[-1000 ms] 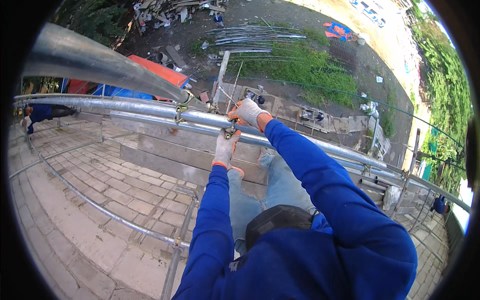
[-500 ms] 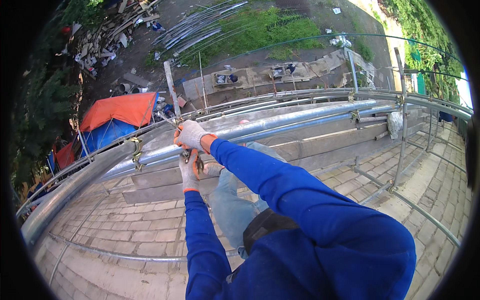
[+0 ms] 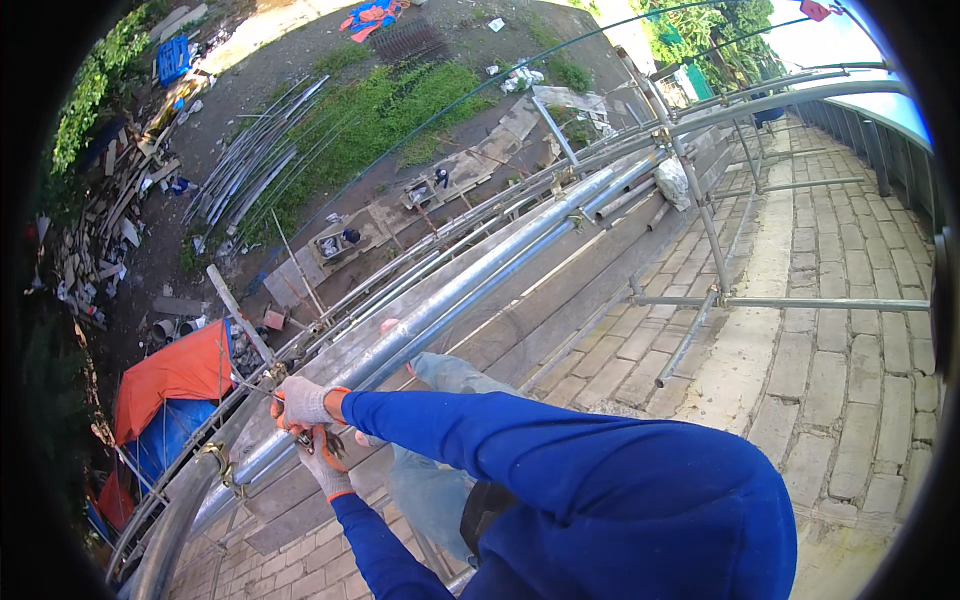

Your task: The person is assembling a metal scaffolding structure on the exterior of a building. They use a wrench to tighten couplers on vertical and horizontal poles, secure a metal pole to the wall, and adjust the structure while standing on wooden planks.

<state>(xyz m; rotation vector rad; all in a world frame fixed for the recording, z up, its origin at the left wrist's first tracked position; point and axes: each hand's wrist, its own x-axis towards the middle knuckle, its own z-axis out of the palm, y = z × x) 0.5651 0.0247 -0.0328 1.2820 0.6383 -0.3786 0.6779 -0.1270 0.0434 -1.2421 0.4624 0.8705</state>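
Note:
Both my hands wear pale knitted gloves with orange palms and meet at a silvery scaffold pole (image 3: 400,345). My right hand (image 3: 303,403) is closed over the pole near an upright post (image 3: 238,312). A thin metal rod sticks out beside its fingers, but what they grip is mostly hidden. Just below, my left hand (image 3: 325,465) is closed around a small metal scaffold clamp (image 3: 307,438) at the pole's side, partly covered by the fingers. Another brass-coloured clamp (image 3: 222,470) sits on the pipes nearer to me.
Grey planks (image 3: 590,275) run alongside the poles above a brick surface (image 3: 790,380). A cross pipe (image 3: 820,303) and an upright pipe (image 3: 705,215) stand at right. Far below lie an orange tarp (image 3: 175,375), loose long pipes (image 3: 255,150) and two people by troughs.
My view has swung to the right, so the poles now slant more steeply and my hands appear lower and further left. Both hands stay together at the same spot on the pole.

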